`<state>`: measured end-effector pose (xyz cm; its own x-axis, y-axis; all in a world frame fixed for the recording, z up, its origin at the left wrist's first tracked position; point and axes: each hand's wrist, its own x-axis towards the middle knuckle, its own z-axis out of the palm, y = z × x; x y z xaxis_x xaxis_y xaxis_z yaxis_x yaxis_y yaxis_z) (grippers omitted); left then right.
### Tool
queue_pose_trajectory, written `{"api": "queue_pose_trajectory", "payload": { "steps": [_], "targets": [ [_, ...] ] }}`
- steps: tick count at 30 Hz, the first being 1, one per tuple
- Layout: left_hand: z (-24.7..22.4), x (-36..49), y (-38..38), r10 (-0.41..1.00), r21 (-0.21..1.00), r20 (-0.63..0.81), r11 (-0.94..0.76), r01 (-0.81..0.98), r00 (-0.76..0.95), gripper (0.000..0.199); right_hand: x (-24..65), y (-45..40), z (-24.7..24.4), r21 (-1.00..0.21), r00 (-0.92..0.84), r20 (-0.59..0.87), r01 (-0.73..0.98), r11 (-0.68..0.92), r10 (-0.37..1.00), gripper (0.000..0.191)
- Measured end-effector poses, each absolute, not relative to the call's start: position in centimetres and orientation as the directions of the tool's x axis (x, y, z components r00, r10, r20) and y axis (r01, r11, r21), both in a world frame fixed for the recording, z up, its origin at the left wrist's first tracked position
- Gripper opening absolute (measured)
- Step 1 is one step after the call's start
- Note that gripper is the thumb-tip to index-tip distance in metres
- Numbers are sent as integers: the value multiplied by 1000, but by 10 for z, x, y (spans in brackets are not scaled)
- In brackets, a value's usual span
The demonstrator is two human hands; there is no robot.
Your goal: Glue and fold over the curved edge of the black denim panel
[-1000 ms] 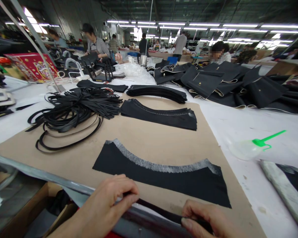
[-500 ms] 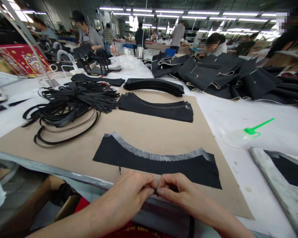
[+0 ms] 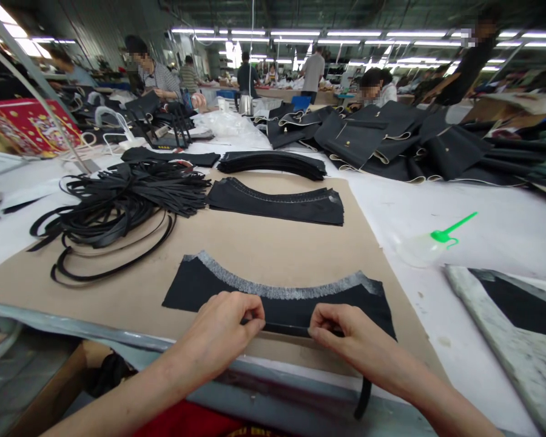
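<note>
A curved black fabric piece [image 3: 282,306] with a grey, glue-like band along its concave edge lies on brown board. Over its lower edge, my left hand [image 3: 236,321] pinches a thin black strip. My right hand [image 3: 339,331] pinches the same strip a short way to the right, and its loose end [image 3: 363,397] hangs past the table edge below my right wrist. The stretch between my hands is dark against the fabric and hard to make out. Farther back lie a stack of similar curved pieces [image 3: 277,203] and another stack [image 3: 273,164].
A tangled pile of black strips [image 3: 131,194] lies at left. A clear bottle with a green spout [image 3: 450,230] is at right, near a stained slab [image 3: 491,328]. Large black panels [image 3: 373,139] are heaped behind. People work in the background.
My hands have moved apart and up from the table edge onto the curved piece's lower part. The strip's loose end now shows below my right wrist. The view has shifted slightly.
</note>
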<state>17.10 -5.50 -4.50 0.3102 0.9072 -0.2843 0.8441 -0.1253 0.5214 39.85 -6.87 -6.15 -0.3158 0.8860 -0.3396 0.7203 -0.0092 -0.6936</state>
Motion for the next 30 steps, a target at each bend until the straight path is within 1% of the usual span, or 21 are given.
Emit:
{"api": "queue_pose_trajectory", "payload": {
  "steps": [3,8,11,15,18,23,30],
  "targets": [
    [-41,172,-47,926,437,-262,-138,889,272,12,396,-61,-54,-592,-261,-340,806,10,903,15],
    [-35,172,-37,932,359,-253,-160,919,261,12,393,-48,-43,-456,-230,-343,889,53,911,15],
    [-35,177,-31,948,250,-223,-167,954,225,13,389,-42,-40,-359,-199,-343,931,68,918,16],
    [-38,183,-24,960,130,-170,-204,970,224,17,382,-33,-44,-262,-183,-290,959,106,939,18],
    [-41,185,-19,964,81,-153,-208,975,218,19,377,-27,-50,-229,-184,-264,965,124,947,19],
    [-44,185,-14,958,82,-176,-214,973,226,19,370,-20,-55,-203,-152,-298,975,93,942,19],
    [-45,184,-13,953,90,-190,-223,971,236,18,369,-17,-57,-238,-162,-292,967,92,943,20]
  ]
}}
